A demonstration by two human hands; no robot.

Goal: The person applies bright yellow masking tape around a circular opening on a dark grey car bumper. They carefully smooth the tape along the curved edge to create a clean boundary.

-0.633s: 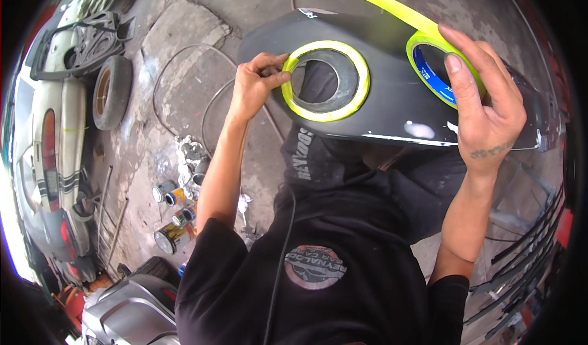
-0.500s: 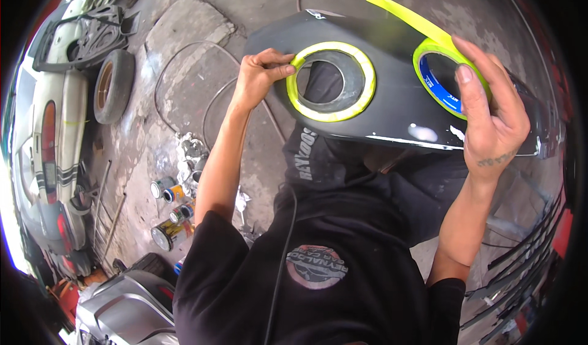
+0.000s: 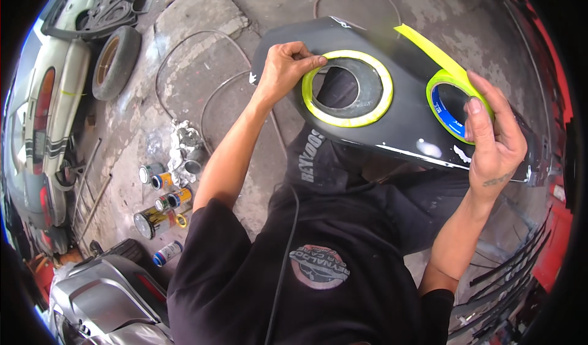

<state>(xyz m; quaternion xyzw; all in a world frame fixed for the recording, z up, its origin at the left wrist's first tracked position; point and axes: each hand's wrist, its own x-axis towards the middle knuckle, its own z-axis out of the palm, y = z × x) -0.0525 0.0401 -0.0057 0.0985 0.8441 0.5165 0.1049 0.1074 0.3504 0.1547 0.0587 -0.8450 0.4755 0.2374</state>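
A dark grey body panel (image 3: 407, 109) lies across my lap, with bare white patches along its near edge. Yellow masking tape (image 3: 386, 103) runs as a ring around the round hole in its left part. My left hand (image 3: 288, 66) pinches at the upper left of that ring, thumb and forefinger pressed on the tape. In my right hand (image 3: 496, 130) is a roll of yellow masking tape (image 3: 433, 83) with a blue inner core, held above the panel's right part. A loose strip of tape (image 3: 429, 48) sticks out from the roll toward the upper left.
Paint cans (image 3: 153, 221) and crumpled foil-like material (image 3: 184, 149) lie on the concrete floor to my left. A hose (image 3: 223, 87) loops beyond them. A wheel (image 3: 116, 63) and a pale car (image 3: 55, 124) are at far left, a silver bumper (image 3: 110, 296) at lower left.
The whole view has shifted, so the panel and both hands sit slightly lower and the left hand farther right. My left fingers have slid a little along the ring's upper edge; the right still grips the roll.
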